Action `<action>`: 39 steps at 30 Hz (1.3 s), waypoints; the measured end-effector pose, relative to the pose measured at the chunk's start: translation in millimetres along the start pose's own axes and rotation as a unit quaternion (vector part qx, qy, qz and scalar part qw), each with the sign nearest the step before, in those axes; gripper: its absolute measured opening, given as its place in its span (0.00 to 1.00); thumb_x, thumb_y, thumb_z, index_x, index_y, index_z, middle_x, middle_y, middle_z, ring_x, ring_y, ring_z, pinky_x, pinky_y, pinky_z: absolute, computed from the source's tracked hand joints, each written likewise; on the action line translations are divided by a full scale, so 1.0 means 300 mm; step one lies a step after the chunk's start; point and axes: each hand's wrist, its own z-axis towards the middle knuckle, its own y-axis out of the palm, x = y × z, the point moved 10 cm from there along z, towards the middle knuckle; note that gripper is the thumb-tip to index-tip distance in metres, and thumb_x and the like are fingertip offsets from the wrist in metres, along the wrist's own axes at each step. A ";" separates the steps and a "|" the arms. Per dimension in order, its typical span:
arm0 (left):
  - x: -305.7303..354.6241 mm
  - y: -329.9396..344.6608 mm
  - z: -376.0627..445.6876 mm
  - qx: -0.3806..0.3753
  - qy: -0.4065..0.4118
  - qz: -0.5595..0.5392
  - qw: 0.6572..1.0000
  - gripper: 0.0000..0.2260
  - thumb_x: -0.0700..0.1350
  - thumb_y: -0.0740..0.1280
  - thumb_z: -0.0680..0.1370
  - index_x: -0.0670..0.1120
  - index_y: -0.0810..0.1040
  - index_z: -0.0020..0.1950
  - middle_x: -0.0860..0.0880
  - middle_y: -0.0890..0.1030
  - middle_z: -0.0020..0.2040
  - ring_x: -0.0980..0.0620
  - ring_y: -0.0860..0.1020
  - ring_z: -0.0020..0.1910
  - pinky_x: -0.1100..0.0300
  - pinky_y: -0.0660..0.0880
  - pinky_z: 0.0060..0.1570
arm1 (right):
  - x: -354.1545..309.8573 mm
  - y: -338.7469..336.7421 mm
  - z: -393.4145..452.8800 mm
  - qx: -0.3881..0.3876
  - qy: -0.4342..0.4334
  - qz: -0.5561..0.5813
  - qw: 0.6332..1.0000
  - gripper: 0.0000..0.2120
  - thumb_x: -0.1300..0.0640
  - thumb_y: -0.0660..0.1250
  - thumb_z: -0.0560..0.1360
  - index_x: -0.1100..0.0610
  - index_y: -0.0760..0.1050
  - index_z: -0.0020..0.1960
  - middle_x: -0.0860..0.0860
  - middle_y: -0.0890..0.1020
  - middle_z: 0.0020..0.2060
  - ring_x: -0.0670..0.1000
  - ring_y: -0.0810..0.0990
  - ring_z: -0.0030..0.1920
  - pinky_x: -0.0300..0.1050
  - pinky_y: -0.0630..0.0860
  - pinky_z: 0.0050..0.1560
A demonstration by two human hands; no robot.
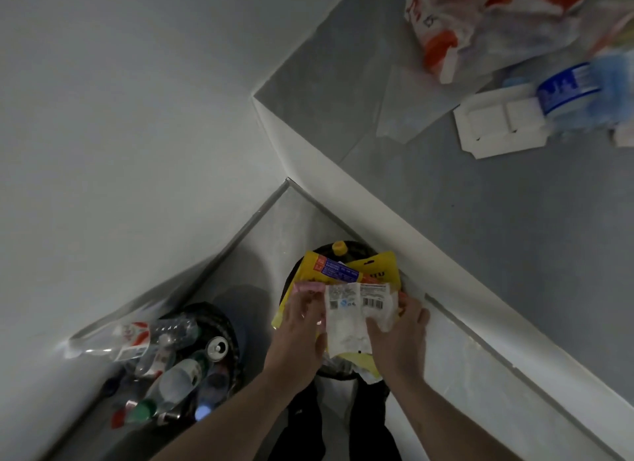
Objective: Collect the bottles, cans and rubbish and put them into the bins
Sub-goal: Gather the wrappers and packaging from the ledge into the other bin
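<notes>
Both hands hold a bundle of wrappers over a black bin point(346, 375) at the foot of the white table edge. My left hand point(302, 333) grips the left side, by a pink wrapper point(308, 286). My right hand point(398, 337) pinches a white packet with a barcode point(353, 316). Yellow packets point(343, 268) lie beneath, on the bin's heap. A second black bin point(219, 326) to the left is heaped with plastic bottles point(178, 378) and a can point(217, 348).
On the grey table point(480, 237) at the upper right lie a red-and-white plastic bag point(480, 24), a white foam tray point(494, 127) and a blue-labelled bottle point(576, 90), blurred. A white wall point(120, 117) fills the left. My dark trouser legs stand behind the bin.
</notes>
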 end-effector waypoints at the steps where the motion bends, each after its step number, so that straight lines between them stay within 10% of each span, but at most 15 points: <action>1: 0.016 0.019 -0.007 -0.019 0.030 0.041 0.999 0.25 0.45 0.69 0.75 0.56 0.67 0.70 0.52 0.63 0.71 0.49 0.69 0.67 0.53 0.78 0.57 | 0.002 -0.001 -0.006 0.004 -0.001 -0.010 1.000 0.31 0.53 0.80 0.69 0.50 0.64 0.62 0.53 0.70 0.59 0.61 0.78 0.54 0.55 0.80 0.46; 7: 0.078 0.080 -0.010 -0.052 0.142 0.179 0.972 0.23 0.54 0.67 0.73 0.58 0.69 0.68 0.51 0.66 0.70 0.47 0.64 0.70 0.47 0.69 0.70 | 0.023 0.056 0.022 -0.019 0.045 -0.019 0.999 0.27 0.54 0.76 0.73 0.51 0.63 0.64 0.54 0.73 0.62 0.60 0.79 0.57 0.49 0.73 0.47; 12: 0.003 0.126 0.044 -0.139 0.075 0.220 0.963 0.34 0.57 0.65 0.76 0.60 0.56 0.80 0.51 0.52 0.79 0.44 0.51 0.78 0.43 0.54 0.78 | 0.010 0.105 0.039 -0.048 0.051 0.036 0.997 0.35 0.49 0.80 0.68 0.48 0.60 0.64 0.52 0.74 0.63 0.59 0.78 0.60 0.57 0.79 0.56; 20: -0.010 0.168 0.079 -0.188 0.061 0.270 0.942 0.38 0.55 0.65 0.78 0.59 0.45 0.82 0.50 0.45 0.81 0.41 0.43 0.80 0.40 0.45 0.79 | -0.080 0.085 -0.038 -0.101 -0.206 -0.112 0.967 0.21 0.55 0.73 0.76 0.46 0.69 0.65 0.46 0.65 0.62 0.50 0.71 0.64 0.44 0.80 0.52; 39: -0.204 0.422 0.178 -0.319 0.009 0.396 0.861 0.46 0.47 0.71 0.74 0.54 0.45 0.83 0.47 0.45 0.81 0.39 0.51 0.78 0.44 0.54 0.77 | 0.094 0.473 0.077 -0.324 -0.191 -0.293 0.879 0.32 0.51 0.67 0.75 0.45 0.62 0.78 0.49 0.56 0.77 0.59 0.58 0.75 0.55 0.68 0.72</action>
